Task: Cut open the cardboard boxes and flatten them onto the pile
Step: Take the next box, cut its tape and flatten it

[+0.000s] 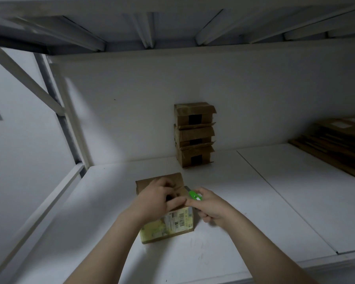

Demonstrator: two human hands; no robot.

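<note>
Forearms lowest in frame, reaching up toward centre. Pins small cardboard box (172, 224) down on white shelf (275, 191) with left hand (158, 198): fingers (166, 184) curled over the brown top, thumb along the near top edge. Grips green utility knife (194, 195) in right hand (211, 206), fingers (201, 191) wrapped round the handle, tip aimed at the box's top right edge, just beside the left thumb. Cannot tell whether blade is out or touching cardboard.

Step, as judged: cutting open this first box, at or near the start of the cut. Next move likely calls for drawing the blade along the top seam, away from the left thumb, then folding the box flat. Risk: thumb very near the knife tip.

Box at centre frame, under the left hand, to the left of the right hand. Stack of three boxes (195, 136) above centre, against back wall, black tape on, untouched. Pile of flattened cardboard (336, 144) at right edge, well apart from hands.
</note>
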